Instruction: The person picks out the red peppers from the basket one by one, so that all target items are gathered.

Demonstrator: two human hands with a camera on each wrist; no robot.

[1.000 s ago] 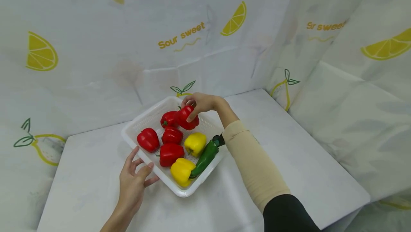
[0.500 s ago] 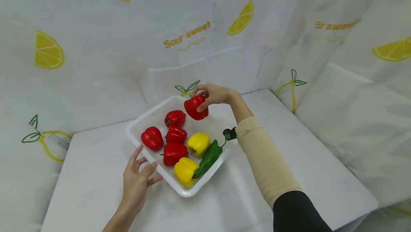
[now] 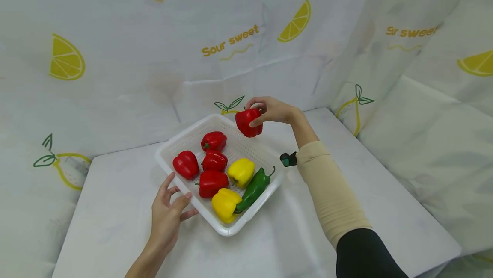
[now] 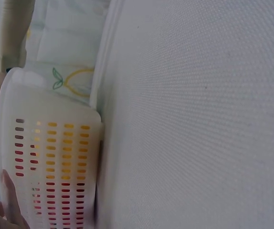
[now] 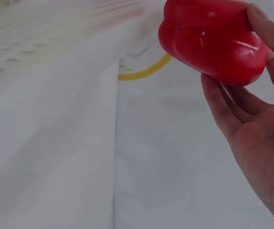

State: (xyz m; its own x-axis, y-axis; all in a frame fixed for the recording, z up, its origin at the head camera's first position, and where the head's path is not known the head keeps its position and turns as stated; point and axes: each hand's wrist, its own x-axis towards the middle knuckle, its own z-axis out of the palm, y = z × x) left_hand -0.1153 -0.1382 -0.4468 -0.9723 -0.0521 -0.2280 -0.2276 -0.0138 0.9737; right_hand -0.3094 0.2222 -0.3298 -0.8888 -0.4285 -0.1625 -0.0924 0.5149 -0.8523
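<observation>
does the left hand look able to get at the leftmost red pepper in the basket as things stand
Probably yes: the left hand is at the basket's rim, close to that red pepper; nothing lies on top of it, and only the rim stands between.

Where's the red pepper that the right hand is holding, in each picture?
Head: the held red pepper is near the middle, in the right hand.
Left wrist: I can't see it in this one.
Right wrist: at the top right, cut off by the top edge, in that same hand.
Shared landmark: the white basket, just below the middle in head, at left in left wrist, partly at top left in right wrist.
</observation>
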